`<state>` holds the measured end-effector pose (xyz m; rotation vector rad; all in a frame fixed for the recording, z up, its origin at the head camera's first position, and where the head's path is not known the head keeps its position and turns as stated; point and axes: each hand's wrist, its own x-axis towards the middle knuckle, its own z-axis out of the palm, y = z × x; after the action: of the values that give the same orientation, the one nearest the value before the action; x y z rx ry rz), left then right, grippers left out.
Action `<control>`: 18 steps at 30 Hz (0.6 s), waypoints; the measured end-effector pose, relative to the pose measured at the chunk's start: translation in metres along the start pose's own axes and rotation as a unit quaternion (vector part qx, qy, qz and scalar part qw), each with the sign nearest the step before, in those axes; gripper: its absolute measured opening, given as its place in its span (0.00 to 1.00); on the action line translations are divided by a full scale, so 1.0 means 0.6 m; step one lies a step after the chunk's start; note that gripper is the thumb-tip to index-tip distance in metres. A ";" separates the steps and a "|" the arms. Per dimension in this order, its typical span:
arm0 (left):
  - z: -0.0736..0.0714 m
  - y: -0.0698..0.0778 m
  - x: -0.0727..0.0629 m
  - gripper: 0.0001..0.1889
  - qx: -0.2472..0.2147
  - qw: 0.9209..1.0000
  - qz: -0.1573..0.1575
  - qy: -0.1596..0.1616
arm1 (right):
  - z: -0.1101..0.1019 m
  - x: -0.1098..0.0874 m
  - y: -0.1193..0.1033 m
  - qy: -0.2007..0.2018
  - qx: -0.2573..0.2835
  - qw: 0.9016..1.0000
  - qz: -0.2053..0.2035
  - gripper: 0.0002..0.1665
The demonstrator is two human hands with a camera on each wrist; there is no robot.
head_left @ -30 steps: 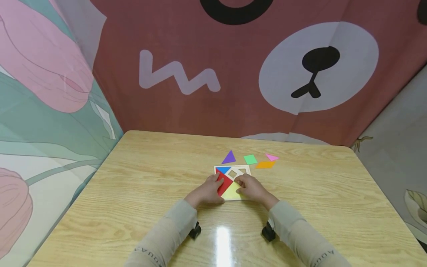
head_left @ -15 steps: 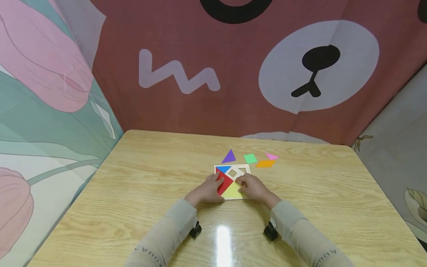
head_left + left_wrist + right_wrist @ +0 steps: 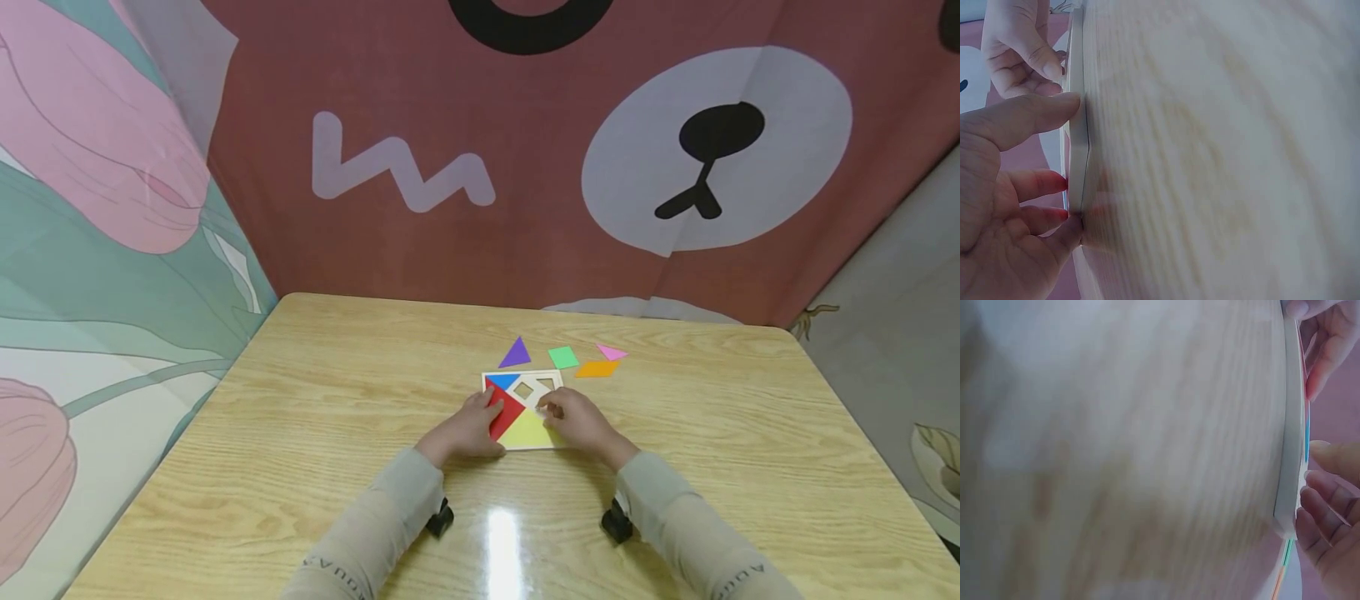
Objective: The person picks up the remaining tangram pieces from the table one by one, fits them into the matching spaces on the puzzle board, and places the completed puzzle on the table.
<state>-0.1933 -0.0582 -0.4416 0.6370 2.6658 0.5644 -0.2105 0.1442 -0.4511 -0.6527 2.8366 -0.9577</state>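
A wooden tangram tray [image 3: 547, 376] lies flat on the table, with a red triangle [image 3: 501, 420], a blue triangle [image 3: 504, 381] and a yellow triangle [image 3: 528, 432] in it. Two bare recesses show at its far right. My left hand [image 3: 476, 427] holds the tray's near left corner, thumb along the near edge, fingertips on the red triangle. Over the right side of the tray is my right hand [image 3: 579, 418], fingers bent loosely. In the right wrist view its thumb and fingertips [image 3: 1307, 477] hover right at the tray's top, apart from each other, holding nothing visible.
Beyond the tray lie loose pieces: a purple triangle [image 3: 516, 353], a green square [image 3: 563, 357], an orange parallelogram [image 3: 597, 369] and a pink triangle [image 3: 611, 353]. The wooden table [image 3: 322, 400] ends at a printed cloth backdrop [image 3: 420, 250].
My right hand has drifted slightly right across the tray, showing more of the yellow triangle. The left hand, tray and loose pieces stay in place.
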 end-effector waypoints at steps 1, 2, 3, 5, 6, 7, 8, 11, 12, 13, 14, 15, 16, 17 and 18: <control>0.000 0.000 0.001 0.39 -0.001 1.000 -0.001 -0.001 | -0.001 0.000 0.002 0.001 0.003 1.000 0.004 0.11; 0.001 -0.001 0.001 0.39 -0.001 1.000 -0.002 -0.001 | -0.003 0.000 0.003 0.002 0.007 1.000 0.009 0.11; 0.001 -0.001 0.002 0.39 -0.002 1.000 -0.003 -0.002 | -0.004 0.000 0.005 0.003 0.007 1.000 0.010 0.11; 0.002 0.000 0.005 0.39 -0.002 1.000 -0.002 -0.001 | -0.010 -0.002 0.008 0.005 0.016 1.000 0.011 0.11; 0.001 0.001 0.006 0.39 -0.002 1.000 -0.001 -0.001 | -0.013 -0.003 0.010 0.006 0.019 1.000 0.009 0.11; 0.001 0.002 0.007 0.39 -0.002 1.000 0.000 -0.001 | -0.016 -0.004 0.011 0.007 0.024 1.000 0.010 0.11; 0.001 0.002 0.007 0.39 -0.002 1.000 0.002 -0.001 | -0.018 -0.005 0.013 0.009 0.024 1.000 0.008 0.11; 0.000 0.004 0.007 0.39 -0.006 1.000 0.007 0.001 | -0.023 -0.006 0.019 0.015 0.027 1.000 0.003 0.10; 0.000 0.003 0.006 0.39 -0.007 1.000 0.006 0.001 | -0.024 -0.006 0.022 0.017 0.031 0.999 0.003 0.10; 0.000 0.003 0.005 0.39 -0.009 1.000 0.007 0.002 | -0.025 -0.006 0.024 0.019 0.033 0.999 0.001 0.09; 0.000 0.003 0.004 0.39 -0.009 1.000 0.007 0.004 | -0.025 -0.005 0.027 0.021 0.035 0.999 -0.001 0.09; 0.001 0.002 0.003 0.39 -0.010 1.000 0.006 0.005 | -0.025 -0.005 0.029 0.023 0.037 0.999 -0.004 0.09; 0.001 0.001 0.001 0.39 -0.012 1.000 0.005 0.005 | -0.025 -0.005 0.031 0.023 0.040 0.999 -0.006 0.09; 0.002 0.001 0.000 0.39 -0.013 1.000 0.004 0.004 | -0.026 -0.006 0.034 0.023 0.040 0.999 -0.010 0.09; 0.003 0.001 -0.002 0.39 -0.014 1.000 0.006 0.005 | -0.026 -0.007 0.036 0.023 0.040 0.999 -0.013 0.09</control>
<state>-0.1914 -0.0574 -0.4427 0.6437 2.6594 0.6084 -0.2180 0.1702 -0.4517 -0.6675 2.8201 -1.0972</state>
